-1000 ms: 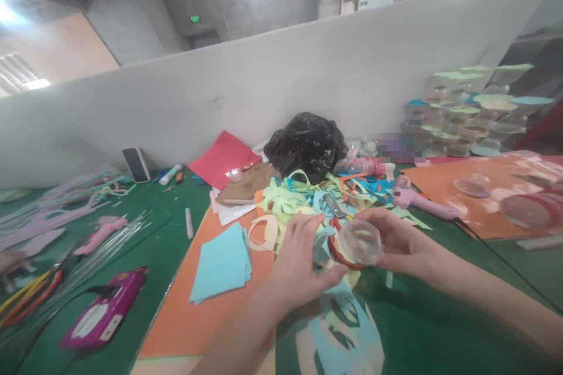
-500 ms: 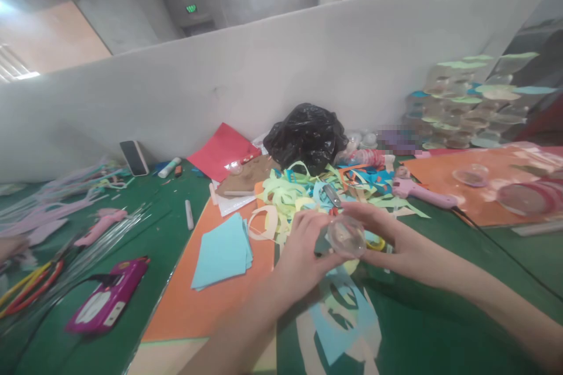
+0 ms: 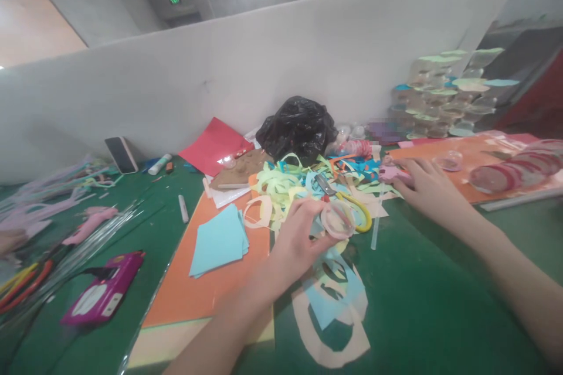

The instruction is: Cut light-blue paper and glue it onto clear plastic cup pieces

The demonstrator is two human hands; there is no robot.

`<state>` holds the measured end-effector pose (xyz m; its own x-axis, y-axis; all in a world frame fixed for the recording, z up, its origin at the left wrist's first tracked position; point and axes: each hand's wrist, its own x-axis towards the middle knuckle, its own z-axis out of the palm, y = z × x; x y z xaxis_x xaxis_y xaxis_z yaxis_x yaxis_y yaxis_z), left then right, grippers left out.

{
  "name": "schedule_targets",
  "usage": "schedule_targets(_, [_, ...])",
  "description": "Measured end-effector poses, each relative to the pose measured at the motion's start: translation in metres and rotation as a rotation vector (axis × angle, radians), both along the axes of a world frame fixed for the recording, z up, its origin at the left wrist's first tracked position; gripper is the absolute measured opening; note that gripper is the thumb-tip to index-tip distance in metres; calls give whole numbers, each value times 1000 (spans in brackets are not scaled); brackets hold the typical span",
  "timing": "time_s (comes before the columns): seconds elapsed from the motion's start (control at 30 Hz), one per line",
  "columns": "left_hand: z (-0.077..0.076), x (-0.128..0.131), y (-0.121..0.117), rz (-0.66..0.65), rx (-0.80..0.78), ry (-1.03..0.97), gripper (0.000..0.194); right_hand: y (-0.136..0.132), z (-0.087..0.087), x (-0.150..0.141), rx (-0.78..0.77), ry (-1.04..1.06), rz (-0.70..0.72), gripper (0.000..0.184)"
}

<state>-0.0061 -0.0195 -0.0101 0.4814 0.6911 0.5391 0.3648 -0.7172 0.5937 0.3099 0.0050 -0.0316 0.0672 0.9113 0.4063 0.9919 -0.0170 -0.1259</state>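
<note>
My left hand (image 3: 301,234) pinches a small clear plastic cup (image 3: 338,220) by its side, its round rim tilted toward me. My right hand (image 3: 424,184) has its fingers around the handle of a pink hot glue gun (image 3: 393,173), which is partly hidden under the hand. A translucent stick (image 3: 376,225) lies just below the gun. Beyond the cup are scissors with yellow handles (image 3: 360,214). Cut blue paper (image 3: 323,299) and a pale paper ring (image 3: 329,354) lie beneath the cup on the green table.
Paper scraps (image 3: 277,184) pile up before a black plastic bag (image 3: 297,129). Blue sheets (image 3: 220,240) lie on orange paper (image 3: 189,299). A magenta power strip (image 3: 105,287), another pink glue gun (image 3: 90,224) and a phone (image 3: 121,155) are at left. Stacked cups (image 3: 444,94) stand back right.
My right hand has left the cup and moved right onto the pink glue gun. My left hand keeps the cup, now tilted with its opening visible. The view has shifted slightly.
</note>
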Motion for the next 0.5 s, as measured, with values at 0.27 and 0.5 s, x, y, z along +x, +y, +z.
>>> schedule_targets(0.27, [-3,1,1,16,-20,22,32,0,-16,11,-193,-111,-137,45])
schedule_targets(0.5, [-8,1,3,30,-82,-36,35,2,-11,14,-236,-136,-167,40])
